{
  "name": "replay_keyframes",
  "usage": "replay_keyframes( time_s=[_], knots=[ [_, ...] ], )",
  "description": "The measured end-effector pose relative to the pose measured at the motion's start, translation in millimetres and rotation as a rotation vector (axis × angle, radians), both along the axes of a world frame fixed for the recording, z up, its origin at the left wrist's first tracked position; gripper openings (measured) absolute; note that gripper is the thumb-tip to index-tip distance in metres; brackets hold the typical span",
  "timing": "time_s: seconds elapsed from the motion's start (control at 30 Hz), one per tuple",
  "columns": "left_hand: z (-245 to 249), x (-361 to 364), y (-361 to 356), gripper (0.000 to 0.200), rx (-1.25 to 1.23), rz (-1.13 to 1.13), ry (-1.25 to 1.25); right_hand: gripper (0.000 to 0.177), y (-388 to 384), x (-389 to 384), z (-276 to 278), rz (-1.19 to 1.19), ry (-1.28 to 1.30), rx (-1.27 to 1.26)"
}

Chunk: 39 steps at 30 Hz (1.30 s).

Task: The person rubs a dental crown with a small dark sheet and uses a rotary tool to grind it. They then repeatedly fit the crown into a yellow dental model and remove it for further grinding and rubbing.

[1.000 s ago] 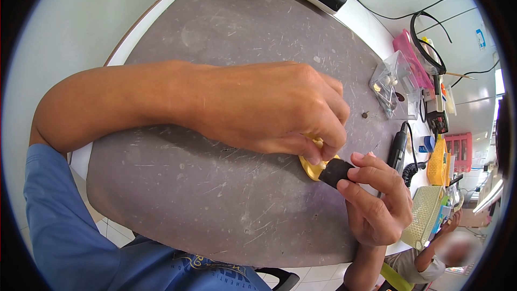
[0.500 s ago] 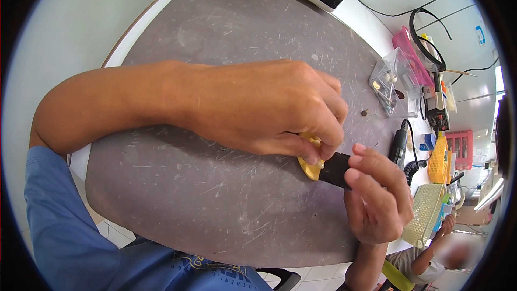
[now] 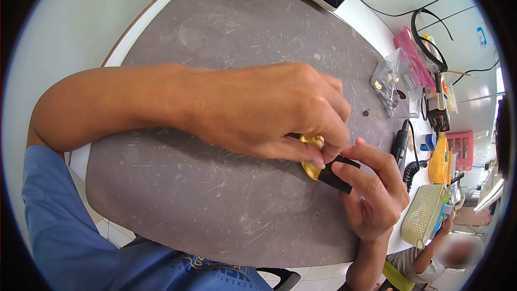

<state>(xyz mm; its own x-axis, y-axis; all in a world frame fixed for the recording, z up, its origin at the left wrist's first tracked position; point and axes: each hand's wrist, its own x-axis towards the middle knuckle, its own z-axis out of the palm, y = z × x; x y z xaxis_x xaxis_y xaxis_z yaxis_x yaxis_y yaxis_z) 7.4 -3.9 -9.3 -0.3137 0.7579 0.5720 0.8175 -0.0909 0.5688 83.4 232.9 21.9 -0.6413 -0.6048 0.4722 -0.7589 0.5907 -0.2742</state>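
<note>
My left hand (image 3: 291, 105), palm down with its arm lying across the table, pinches a small glossy yellow piece (image 3: 311, 169) between thumb and fingers. A pale rounded bit shows on the yellow piece, and much of it is hidden under the fingers. From the lower right, my right hand (image 3: 377, 194) grips a black flat rectangular piece (image 3: 335, 177) between thumb and fingers. The black piece meets the edge of the yellow one, near my left thumb tip. Both hands are just above the scratched grey tabletop (image 3: 215, 205).
A clear box (image 3: 396, 83) with small items stands at the right edge, near a small dark round bit (image 3: 366, 112). Beyond lie a black corded handpiece (image 3: 399, 143), a pale basket (image 3: 423, 215) and a yellow basket (image 3: 439, 161). Another person (image 3: 425, 261) sits at lower right.
My right fingers have moved left and closed further over the black piece, which has tilted. My left hand has shifted slightly, still pinching the yellow piece.
</note>
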Motion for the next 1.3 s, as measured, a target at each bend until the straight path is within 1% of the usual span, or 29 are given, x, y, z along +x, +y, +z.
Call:
replay_keyframes(
  time_s=[0.2,0.47,0.57,1.3],
  knots=[
    [-1.0,-1.7,0.4,0.011,0.026,-0.02,0.055,0.03,-3.2,0.4,0.3,0.008,-0.037,-0.006],
    [0.2,-2.4,-0.9,0.011,-0.006,-0.029,0.05,0.024,-1.2,-1.4,-2.6,0.032,0.047,-0.004],
    [-0.4,-2.8,0.0,0.012,0.008,-0.03,0.05,0.023,-0.1,-0.5,-2.7,0.018,0.04,-0.004],
    [3.0,-3.4,-2.3,0.013,-0.042,-0.029,0.067,0.022,-2.6,-0.9,1.2,0.052,0.031,0.01]
  ],
)
